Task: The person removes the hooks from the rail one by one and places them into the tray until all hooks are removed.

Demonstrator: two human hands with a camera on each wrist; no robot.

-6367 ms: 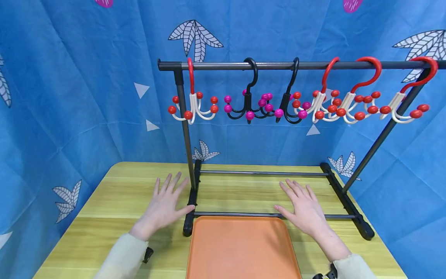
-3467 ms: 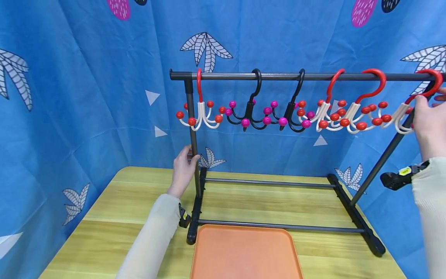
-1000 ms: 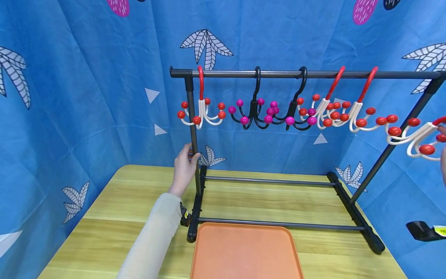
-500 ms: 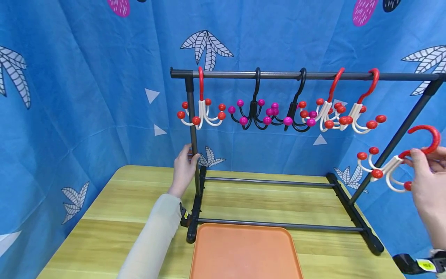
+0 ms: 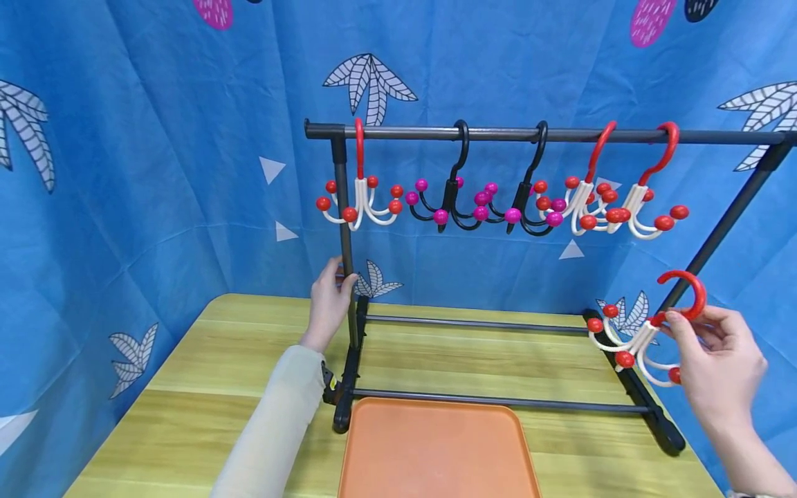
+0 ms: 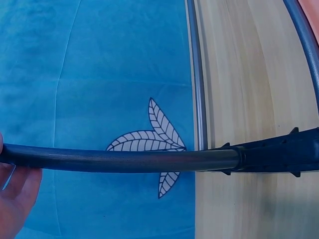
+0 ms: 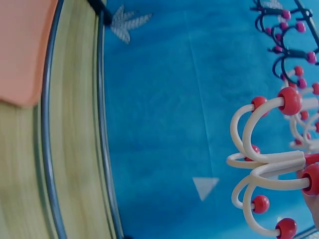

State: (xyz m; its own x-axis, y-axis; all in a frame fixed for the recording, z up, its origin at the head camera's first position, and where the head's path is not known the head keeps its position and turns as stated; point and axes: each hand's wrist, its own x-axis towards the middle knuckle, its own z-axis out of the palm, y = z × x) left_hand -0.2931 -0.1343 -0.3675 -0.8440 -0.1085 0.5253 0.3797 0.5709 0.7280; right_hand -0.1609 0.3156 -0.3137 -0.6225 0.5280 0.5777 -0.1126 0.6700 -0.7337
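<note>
My right hand (image 5: 719,363) pinches the red neck of a white multi-prong hook hanger (image 5: 641,342) tipped with red balls. It is held off the rail, in front of the rack's right post, and its prongs fill the right side of the right wrist view. My left hand (image 5: 328,304) grips the left upright post (image 5: 346,242) of the black garment rack; only its fingertips (image 6: 20,191) show in the left wrist view. On the top rail (image 5: 411,133) hang a red-and-white hanger (image 5: 360,187) at the left, two black ones with pink balls (image 5: 450,197), and two more red-and-white hangers (image 5: 635,200).
An orange tray (image 5: 438,449) lies on the wooden table (image 5: 187,415) at the front, just before the rack's lower front bar (image 5: 498,401). Blue patterned cloth (image 5: 156,138) hangs behind and at both sides. The rack's right foot (image 5: 663,429) stands near the table's right edge.
The rightmost red-and-white hanger has come off the rail in my right hand, moving down and left towards the tray's side. The left hand has stayed on the post over the last second.
</note>
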